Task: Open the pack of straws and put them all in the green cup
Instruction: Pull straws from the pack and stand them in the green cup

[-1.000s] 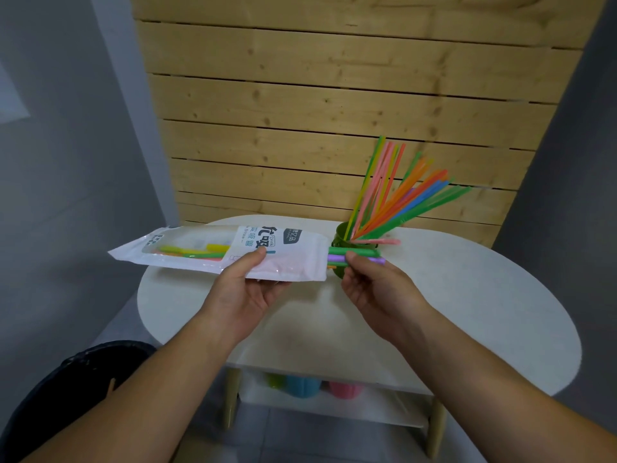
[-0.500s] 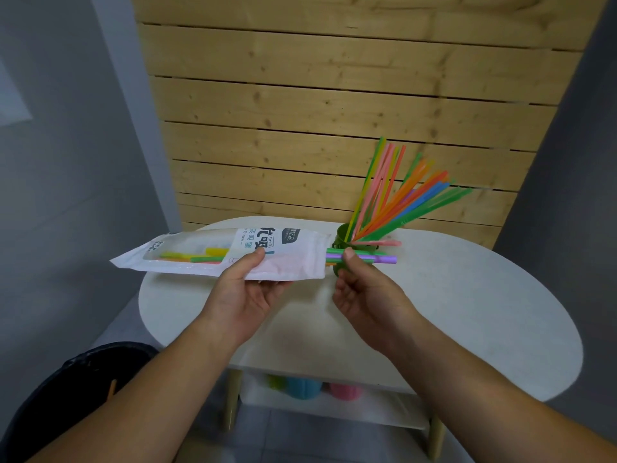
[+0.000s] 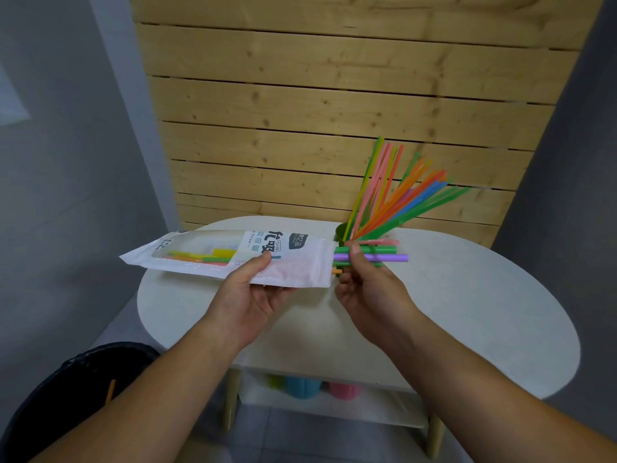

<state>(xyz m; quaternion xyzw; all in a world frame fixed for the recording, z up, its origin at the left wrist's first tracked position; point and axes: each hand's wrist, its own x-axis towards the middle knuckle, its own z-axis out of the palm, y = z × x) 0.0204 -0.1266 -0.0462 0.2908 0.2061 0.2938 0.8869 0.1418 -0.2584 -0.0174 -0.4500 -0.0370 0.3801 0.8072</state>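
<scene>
Straws [image 3: 387, 257] stick out of the open right end of the pack [image 3: 293, 262], a green one and a purple one side by side and roughly level. Your right hand [image 3: 370, 292] pinches them between thumb and curled fingers, just past the pack's mouth. A short orange tip [image 3: 337, 271] shows at the mouth below them. More straws lie inside the pack, visible through its clear window [image 3: 197, 253] toward the left end.

Your left hand [image 3: 248, 295] grips the pack at its middle, fingers underneath and thumb pressed on the printed front, so it lies nearly flat in the air above the white table [image 3: 484, 295].

Just behind your right thumb the green cup [image 3: 341, 231] stands on the table. A fan of coloured straws [image 3: 400, 202] leans out of it up and to the right.

Behind the table is a wall of pale wooden slats [image 3: 300, 111]. Under the tabletop a shelf [image 3: 367, 406] carries blurred green, blue and pink cups [image 3: 307, 387]. A black bin [image 3: 66, 406] sits on the floor by your left forearm.
</scene>
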